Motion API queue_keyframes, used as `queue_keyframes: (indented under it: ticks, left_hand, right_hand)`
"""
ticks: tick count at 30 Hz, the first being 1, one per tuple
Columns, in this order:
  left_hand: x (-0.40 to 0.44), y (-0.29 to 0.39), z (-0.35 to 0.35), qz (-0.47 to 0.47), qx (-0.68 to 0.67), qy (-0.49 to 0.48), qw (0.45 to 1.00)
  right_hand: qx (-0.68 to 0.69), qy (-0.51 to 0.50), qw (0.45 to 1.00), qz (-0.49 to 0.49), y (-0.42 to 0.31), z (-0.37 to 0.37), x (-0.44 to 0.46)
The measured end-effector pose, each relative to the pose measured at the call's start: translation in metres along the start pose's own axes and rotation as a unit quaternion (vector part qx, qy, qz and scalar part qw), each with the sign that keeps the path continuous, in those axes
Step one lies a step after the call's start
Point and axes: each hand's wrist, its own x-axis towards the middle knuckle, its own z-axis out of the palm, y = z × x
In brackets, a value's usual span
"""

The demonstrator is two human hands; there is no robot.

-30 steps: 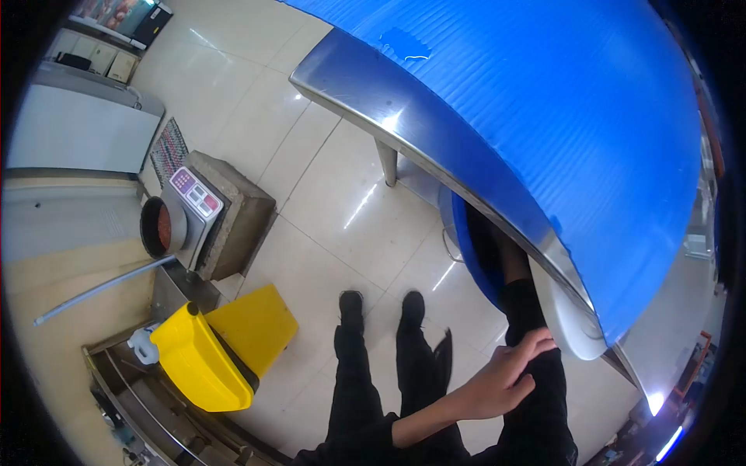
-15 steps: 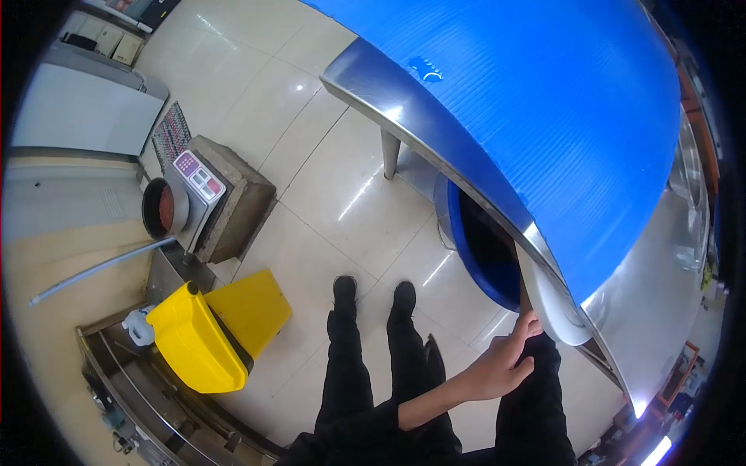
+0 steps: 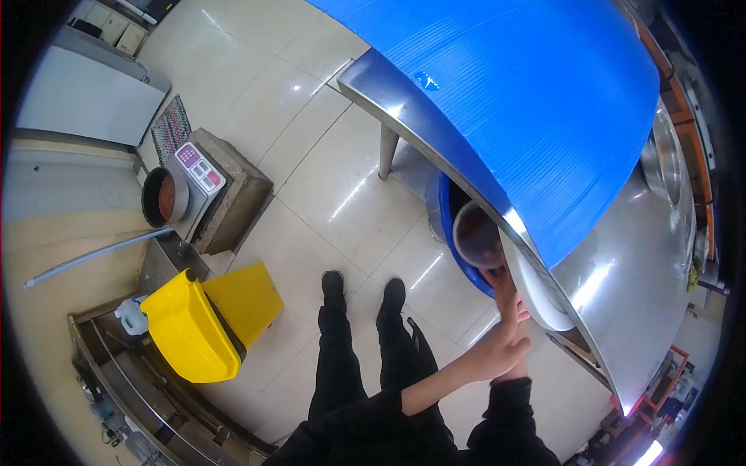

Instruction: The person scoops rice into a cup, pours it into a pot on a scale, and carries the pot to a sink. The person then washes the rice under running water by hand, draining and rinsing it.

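Note:
Beneath the edge of the blue-covered table, a round bowl (image 3: 477, 234) with a dark reddish inside is tilted over the blue bin (image 3: 460, 268). My right hand (image 3: 503, 293) reaches up from its black sleeve, its fingers gripping the bowl's lower rim. Crossing in front of that wrist is my left hand (image 3: 497, 351), thumb apart and fingers stretched towards a white rounded dish or tray (image 3: 540, 299) under the table edge. Part of the left fingers overlaps the right hand, so whether they touch the white piece is unclear.
The blue-covered metal table (image 3: 528, 116) overhangs at upper right. On the left, a scale (image 3: 200, 169) with a pan (image 3: 165, 198) sits on a stone block. A yellow pedal bin (image 3: 190, 326) stands beside a metal rack (image 3: 140, 380). Tiled floor (image 3: 311, 225) lies between.
The bowl has come into view from under the table, held by my right hand, which was hidden before. My left hand has shifted slightly left. The view has turned slightly.

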Motion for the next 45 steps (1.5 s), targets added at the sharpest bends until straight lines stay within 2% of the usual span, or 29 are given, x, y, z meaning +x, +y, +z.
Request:
queue_keyframes:
  ticks: [5, 9, 11, 13, 17, 20, 22, 23, 24, 25, 26, 28, 30, 31, 32, 33, 35, 38, 41, 45]
  left_hand:
    - [0.011, -0.025, -0.004, 0.070, -0.012, 0.065, 0.995]
    - [0.015, -0.042, -0.023, -0.029, -0.011, 0.180, 0.983]
    - [0.015, -0.006, -0.039, -0.149, 0.008, 0.177, 0.973]
    - [0.026, -0.050, -0.065, -0.140, -0.119, 0.179, 0.967]
    - [0.027, -0.066, -0.082, -0.154, -0.064, 0.223, 0.960]
    - [-0.010, -0.035, -0.094, -0.114, -0.145, 0.073, 0.980]
    - [-0.057, 0.004, -0.107, -0.013, -0.180, -0.039, 0.983]
    - [-0.087, 0.034, -0.123, -0.035, -0.169, -0.096, 0.980]
    - [-0.122, 0.032, -0.141, -0.042, -0.179, -0.084, 0.979]
    - [-0.150, 0.033, -0.165, -0.070, -0.113, -0.068, 0.989]
    - [-0.176, 0.056, -0.192, -0.079, -0.197, -0.128, 0.969]
    - [-0.228, 0.061, -0.245, -0.066, -0.173, -0.059, 0.981]
    - [-0.280, 0.048, -0.303, -0.066, -0.115, -0.005, 0.991]
    - [-0.309, 0.034, -0.331, -0.073, -0.071, 0.020, 0.995]
    - [-0.336, 0.026, -0.349, -0.082, -0.032, 0.050, 0.995]
    - [-0.359, 0.027, -0.359, -0.096, -0.051, 0.066, 0.992]
    - [-0.392, 0.033, -0.382, -0.120, -0.083, 0.099, 0.984]
    - [-0.424, 0.047, -0.398, -0.053, -0.126, 0.128, 0.982]
    - [-0.439, 0.041, -0.408, 0.001, -0.154, 0.160, 0.975]
    - [-0.444, 0.029, -0.411, 0.026, -0.214, 0.178, 0.960]
  right_hand:
    - [-0.001, -0.100, 0.995, 0.022, -0.005, 0.057, -0.039]
    - [-0.017, -0.214, 0.975, 0.052, 0.010, 0.127, -0.057]
    - [-0.032, -0.273, 0.959, 0.063, 0.025, 0.158, -0.063]
    - [-0.051, -0.309, 0.947, 0.067, 0.040, 0.180, -0.068]
    - [-0.125, -0.323, 0.934, 0.090, 0.057, 0.225, -0.081]
    - [-0.082, -0.352, 0.921, 0.144, 0.054, 0.256, -0.090]
    - [-0.101, -0.366, 0.917, 0.124, 0.049, 0.287, -0.105]
    - [-0.109, -0.375, 0.913, 0.117, 0.049, 0.306, -0.113]
    - [-0.156, -0.375, 0.909, 0.095, 0.049, 0.326, -0.122]
    - [-0.166, -0.399, 0.899, 0.063, 0.054, 0.351, -0.132]
    - [-0.176, -0.420, 0.890, 0.029, 0.059, 0.379, -0.143]
    - [-0.196, -0.459, 0.864, -0.061, 0.076, 0.443, -0.161]
    - [-0.268, -0.476, 0.791, -0.276, 0.087, 0.522, -0.189]
    - [-0.299, -0.479, 0.734, -0.376, 0.094, 0.562, -0.208]
    - [-0.271, -0.492, 0.725, -0.399, 0.103, 0.602, -0.228]
    - [-0.243, -0.505, 0.714, -0.419, 0.114, 0.639, -0.252]
    - [-0.222, -0.547, 0.749, -0.301, 0.123, 0.707, -0.310]
    - [-0.244, -0.584, 0.670, -0.388, 0.160, 0.785, -0.354]
    - [-0.262, -0.572, 0.595, -0.500, 0.200, 0.839, -0.382]
    - [-0.287, -0.590, 0.541, -0.526, 0.228, 0.872, -0.413]
